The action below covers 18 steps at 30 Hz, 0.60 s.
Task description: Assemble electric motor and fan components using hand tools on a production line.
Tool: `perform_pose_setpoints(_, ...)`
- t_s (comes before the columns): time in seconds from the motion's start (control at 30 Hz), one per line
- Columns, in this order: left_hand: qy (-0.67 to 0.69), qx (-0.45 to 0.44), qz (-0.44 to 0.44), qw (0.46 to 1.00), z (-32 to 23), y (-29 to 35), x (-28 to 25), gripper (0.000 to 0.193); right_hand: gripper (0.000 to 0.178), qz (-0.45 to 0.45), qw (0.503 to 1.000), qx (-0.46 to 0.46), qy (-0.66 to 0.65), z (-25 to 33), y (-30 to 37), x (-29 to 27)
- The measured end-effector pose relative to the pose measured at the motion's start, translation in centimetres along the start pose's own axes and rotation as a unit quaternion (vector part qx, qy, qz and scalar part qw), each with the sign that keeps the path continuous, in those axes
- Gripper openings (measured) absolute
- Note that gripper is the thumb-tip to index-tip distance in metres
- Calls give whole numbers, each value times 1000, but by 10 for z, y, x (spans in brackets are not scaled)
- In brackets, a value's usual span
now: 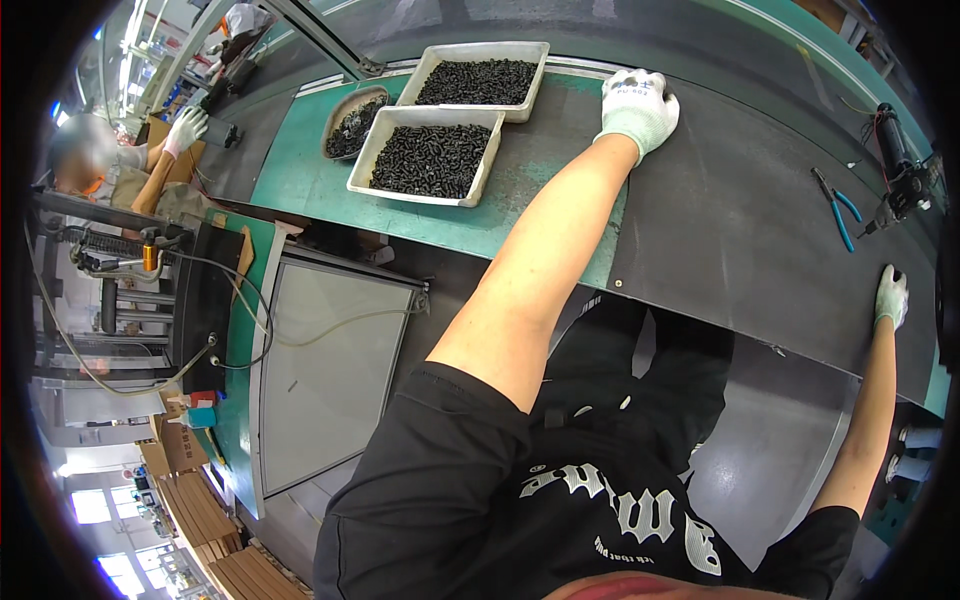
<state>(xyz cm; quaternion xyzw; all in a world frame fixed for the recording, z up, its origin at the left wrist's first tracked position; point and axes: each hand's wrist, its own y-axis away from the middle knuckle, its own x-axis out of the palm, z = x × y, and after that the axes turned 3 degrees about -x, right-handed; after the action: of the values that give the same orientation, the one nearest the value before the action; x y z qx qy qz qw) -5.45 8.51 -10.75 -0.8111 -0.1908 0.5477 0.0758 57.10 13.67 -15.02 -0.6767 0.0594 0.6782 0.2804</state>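
My left hand (640, 108), in a white glove, rests at the far edge of a dark work surface (735, 220), beside the white trays. Its fingers are bent and closed; what is under them is hidden. Farther right, my right hand (891, 297), also gloved, touches the surface near its right end; its fingers are too small and foreshortened to read. Blue-handled pliers (838, 210) lie between my hands, nearer the right one. Two white trays (483, 192) (543, 62) hold many small black cylindrical parts (425, 160).
A smaller bin (330, 140) of black pieces stands left of the trays on the green mat (300, 180). A black tool (893, 150) stands at the far right. A co-worker's gloved hand (186, 130) shows at the far left, near a machine with cables (150, 260).
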Motion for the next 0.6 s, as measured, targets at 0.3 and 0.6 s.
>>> perform_pose_setpoints(0.3, 3, -5, 18, 1000, -3, 0, -4, 30, 75, 15, 1000, 15, 17, 2, 1, -1)
perform_pose_setpoints(0.6, 4, 0, 4, 1000, 1, 0, -1, 31, 75, 15, 1000, 13, 6, 7, 4, -4)
